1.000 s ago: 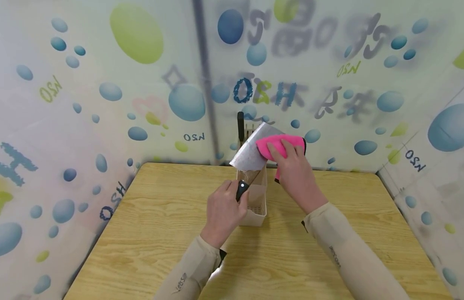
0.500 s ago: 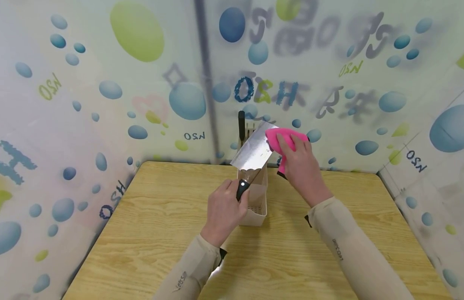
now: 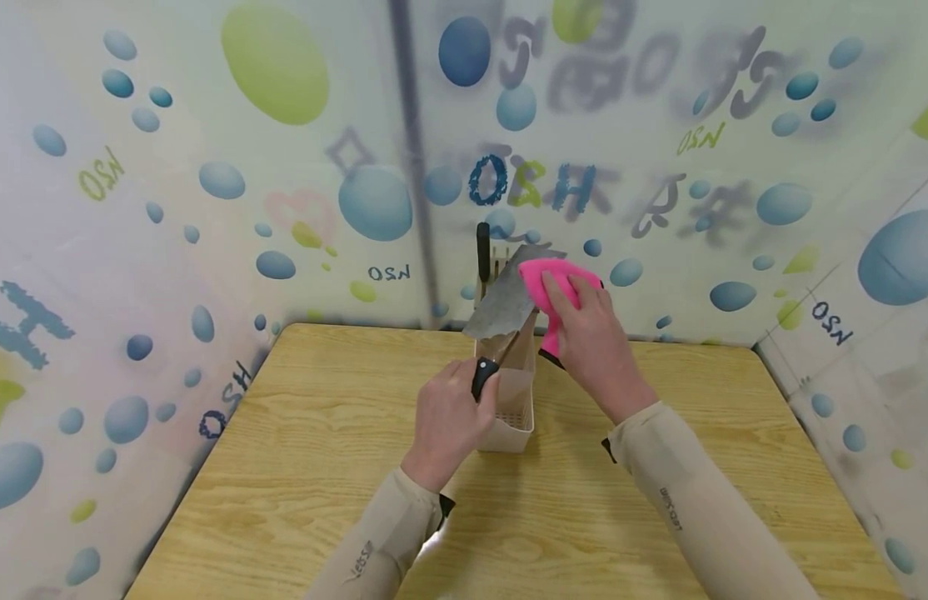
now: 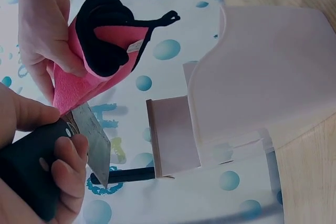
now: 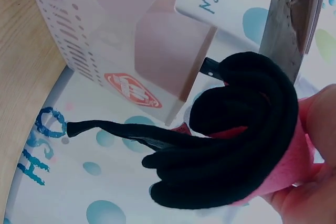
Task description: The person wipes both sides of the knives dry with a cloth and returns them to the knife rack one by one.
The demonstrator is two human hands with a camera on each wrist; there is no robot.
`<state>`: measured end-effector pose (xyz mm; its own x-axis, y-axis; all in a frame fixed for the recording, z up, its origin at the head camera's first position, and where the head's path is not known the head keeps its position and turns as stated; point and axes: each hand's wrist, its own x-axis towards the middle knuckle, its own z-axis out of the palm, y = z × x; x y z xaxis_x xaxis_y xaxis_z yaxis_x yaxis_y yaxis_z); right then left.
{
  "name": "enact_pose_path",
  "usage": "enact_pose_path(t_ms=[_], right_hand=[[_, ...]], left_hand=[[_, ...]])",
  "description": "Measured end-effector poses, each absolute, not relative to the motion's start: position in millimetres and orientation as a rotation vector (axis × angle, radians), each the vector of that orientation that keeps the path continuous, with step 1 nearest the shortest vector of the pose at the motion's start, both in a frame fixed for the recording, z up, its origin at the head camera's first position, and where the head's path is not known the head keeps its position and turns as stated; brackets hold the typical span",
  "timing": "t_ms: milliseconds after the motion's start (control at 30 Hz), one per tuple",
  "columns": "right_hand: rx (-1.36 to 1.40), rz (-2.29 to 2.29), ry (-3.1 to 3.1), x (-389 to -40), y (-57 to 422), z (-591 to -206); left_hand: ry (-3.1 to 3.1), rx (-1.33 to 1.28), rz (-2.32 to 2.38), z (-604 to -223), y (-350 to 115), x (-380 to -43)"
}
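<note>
My left hand point(image 3: 451, 421) grips the black handle point(image 4: 32, 166) of a cleaver point(image 3: 501, 298), its broad grey blade tilted up and to the right above a beige knife holder point(image 3: 515, 437). A folded pink cloth point(image 3: 548, 279) with black edging is pinched in my right hand point(image 3: 597, 354) and lies against the blade's right side. In the left wrist view the cloth point(image 4: 79, 85) sits right by the base of the blade point(image 4: 93, 135). The right wrist view shows the cloth's black side point(image 5: 236, 145) bunched up, with the cleaver blade point(image 5: 283, 38) behind it.
Another knife with a black handle point(image 3: 482, 250) stands upright at the back of the holder. The holder rests on a wood-grain table point(image 3: 321, 417) close to its far edge. Walls patterned with blue and green dots point(image 3: 374, 204) enclose the table on three sides.
The cloth first moved right and up along the blade, then back left and slightly down. The blade has tilted and now looks darker. My left hand has stayed nearly in place.
</note>
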<state>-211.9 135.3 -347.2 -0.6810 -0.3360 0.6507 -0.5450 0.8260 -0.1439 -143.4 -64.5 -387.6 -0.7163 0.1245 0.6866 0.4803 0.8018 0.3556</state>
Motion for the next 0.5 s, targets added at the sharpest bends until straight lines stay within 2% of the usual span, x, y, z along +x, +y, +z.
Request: enact_pose_path(t_ms=[500], right_hand=[[0.717, 0.384, -2.336, -193.9, 116.1, -353.2]], left_hand=[[-2.302, -0.451, -0.767, -383.5, -66.3, -146.0]])
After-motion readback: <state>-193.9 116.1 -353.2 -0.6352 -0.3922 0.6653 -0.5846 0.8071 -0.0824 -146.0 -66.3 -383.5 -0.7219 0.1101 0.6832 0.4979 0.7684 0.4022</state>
